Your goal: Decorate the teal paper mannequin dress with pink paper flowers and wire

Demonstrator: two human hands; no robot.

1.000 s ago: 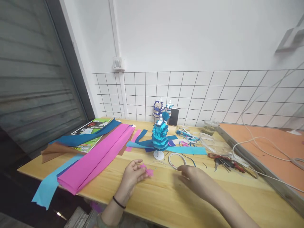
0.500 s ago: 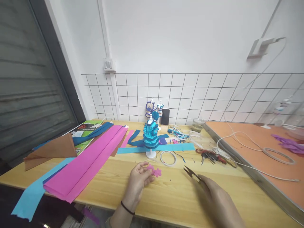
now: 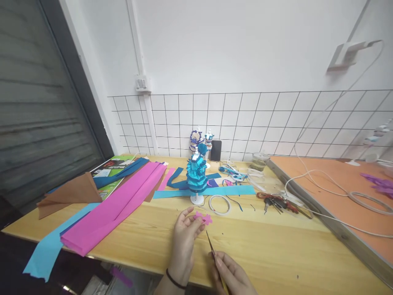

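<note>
Between the thumb and fingers of my left hand [image 3: 185, 235] is a small pink paper cutout [image 3: 206, 218] with a scalloped, flower-like edge. My right hand [image 3: 231, 270] grips a pair of small scissors [image 3: 211, 246], their blades pointing up and slightly left. The tips are just below the cutout, apart from it. Behind my left hand stands a small figure in a ruffled turquoise paper dress [image 3: 197, 176] on a white round base [image 3: 197, 199]. A light blue paper strip [image 3: 235, 190] lies flat behind that base, and a white ring [image 3: 220, 205] rests to its right.
Long folded pink paper [image 3: 118, 200] and a brown sheet [image 3: 69, 194] cover the table's left side. Keys [image 3: 272, 202] and a white cable [image 3: 325, 226] lie to the right, beside an orange board [image 3: 331, 180]. A phone [image 3: 216, 150] leans against the wall grid, near a glass jar [image 3: 259, 160].
My right hand has brought the scissors leftward, close to the pink cutout, and the blades look nearer together. The left hand has shifted slightly right, still holding the cutout.
</note>
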